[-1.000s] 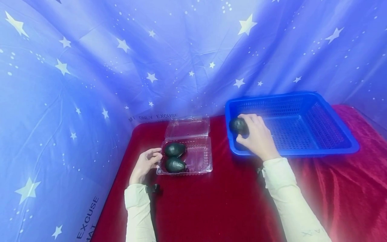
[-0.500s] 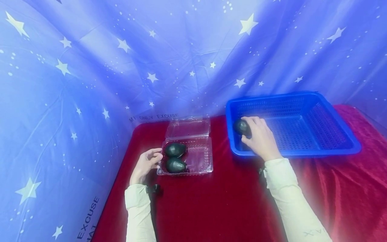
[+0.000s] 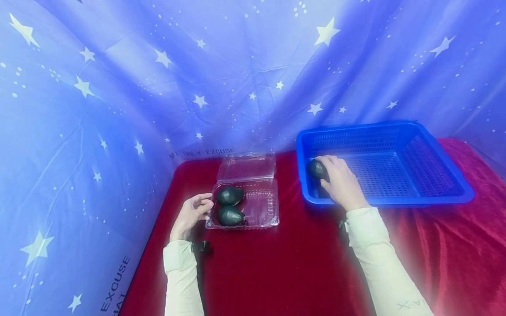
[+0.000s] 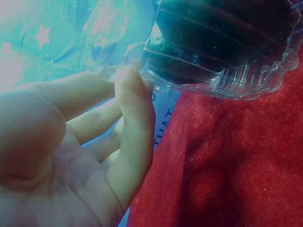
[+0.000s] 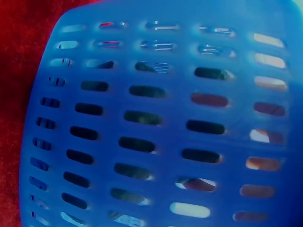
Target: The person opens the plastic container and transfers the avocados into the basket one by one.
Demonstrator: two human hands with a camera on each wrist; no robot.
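Low inside the blue basket (image 3: 399,200), by its left wall, my right hand (image 3: 343,184) grips a dark green avocado (image 3: 316,168). In the right wrist view the slotted basket wall (image 5: 161,104) blocks most of that hand and fruit. My left hand (image 3: 187,217) pinches the left rim of a clear plastic clamshell box (image 3: 261,210) between thumb and finger, as the left wrist view shows up close. Two avocados lie side by side in the box's left half, a rear avocado (image 3: 229,195) and a front avocado (image 3: 230,216). The box's lid (image 3: 247,168) is folded back.
A red velvety cloth (image 3: 276,267) covers the table. Blue star-printed fabric (image 3: 237,66) hangs behind and along the left side. The basket stands to the right of the box, with a gap of red cloth between them.
My right hand has lowered the avocado a little, moving slightly right and deeper into the basket. The left hand and the box stay in place.
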